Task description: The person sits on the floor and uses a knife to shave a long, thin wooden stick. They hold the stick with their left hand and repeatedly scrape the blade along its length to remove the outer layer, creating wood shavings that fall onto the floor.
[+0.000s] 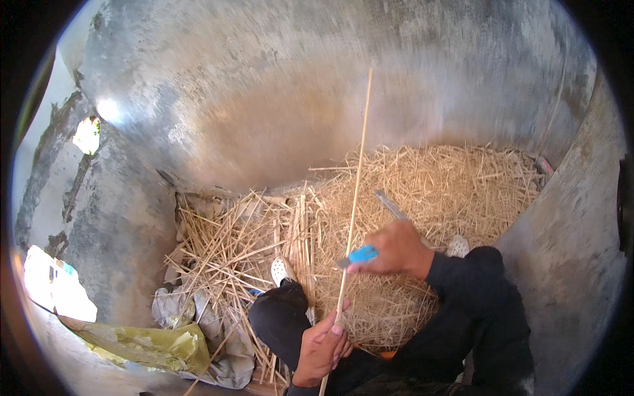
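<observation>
A long, thin, pale wooden stick [358,168] slants upward from the lower middle. My left hand [323,346] is closed around its lower part, thumb lying along it. Above that, my right hand [396,249] grips a knife [362,255] with a bright blue handle. The short grey blade meets or overlaps the stick; exact contact is too blurred to tell. Just beyond my right knuckles shows a narrow grey metal strip [389,204]; I cannot tell whether it lies on the shavings or is in the hand.
A heap of curly shavings [449,188] spreads along the far wall [277,99]. Loose sticks [228,244] lie crisscrossed at left, beside an upright-running bundle [302,244]. A yellow-green plastic sheet [158,346] and grey sacking [231,353] lie lower left. My pale shoe [280,270] rests among sticks.
</observation>
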Demonstrator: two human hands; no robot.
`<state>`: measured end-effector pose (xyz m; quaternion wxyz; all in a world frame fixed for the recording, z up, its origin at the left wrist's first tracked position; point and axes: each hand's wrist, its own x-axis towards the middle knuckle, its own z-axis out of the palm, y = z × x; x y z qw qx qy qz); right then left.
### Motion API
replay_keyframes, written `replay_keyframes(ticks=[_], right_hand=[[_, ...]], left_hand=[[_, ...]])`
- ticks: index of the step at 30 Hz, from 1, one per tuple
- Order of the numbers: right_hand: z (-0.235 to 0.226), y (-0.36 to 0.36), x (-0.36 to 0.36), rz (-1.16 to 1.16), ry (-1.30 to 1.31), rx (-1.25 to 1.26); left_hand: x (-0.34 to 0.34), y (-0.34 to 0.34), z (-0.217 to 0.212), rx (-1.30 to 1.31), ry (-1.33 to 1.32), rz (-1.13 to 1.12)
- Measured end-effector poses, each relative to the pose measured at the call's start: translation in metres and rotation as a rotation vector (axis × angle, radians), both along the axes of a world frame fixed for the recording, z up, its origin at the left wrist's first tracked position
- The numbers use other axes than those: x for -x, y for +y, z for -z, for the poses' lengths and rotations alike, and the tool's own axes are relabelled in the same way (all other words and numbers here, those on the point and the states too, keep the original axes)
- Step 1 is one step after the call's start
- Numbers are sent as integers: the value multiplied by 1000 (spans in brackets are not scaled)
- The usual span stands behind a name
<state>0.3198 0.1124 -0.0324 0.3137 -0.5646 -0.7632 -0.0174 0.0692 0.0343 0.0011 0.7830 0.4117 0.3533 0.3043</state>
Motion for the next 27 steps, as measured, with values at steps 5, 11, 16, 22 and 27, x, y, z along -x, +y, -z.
replay_keyframes(ticks=[5,11,16,22,27], right_hand=[[-9,2,-1,11,6,0],[-15,39,-53,332,33,97],[9,2,4,-24,41,-62],[11,34,-46,213,49,79],[7,-7,7,-53,48,8]], left_hand=[[-2,0,-3,-229,214,21],[13,-16,-12,-230,314,106],[19,-8,3,-347,367,64],[33,-16,-4,-553,614,177],[34,-13,10,-531,496,93]])
